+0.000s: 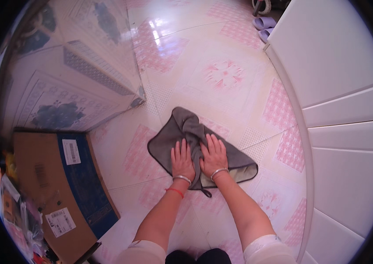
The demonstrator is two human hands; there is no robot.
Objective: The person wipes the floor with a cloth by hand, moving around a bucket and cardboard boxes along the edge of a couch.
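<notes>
A dark grey cloth (pixel 165 143) with black edging and a hanging loop lies crumpled on the pink-and-white patterned tile floor (pixel 186 89). Folds run up its middle, and a paler underside shows at the lower right corner. My left hand (pixel 183 160) presses flat on the left part, fingers slightly apart and pointing away from me. On the other side of the central fold, my right hand (pixel 214 156) rests palm down, its fingers spread a little. Neither hand appears to grip the cloth.
A brown and blue cardboard box (pixel 64 184) stands at lower left beside plastic-wrapped items (pixel 25 214). The corner of a tiled wall (pixel 94 85) juts in at upper left. White cabinets (pixel 341 132) line the right. Purple slippers (pixel 265 23) lie at the top right.
</notes>
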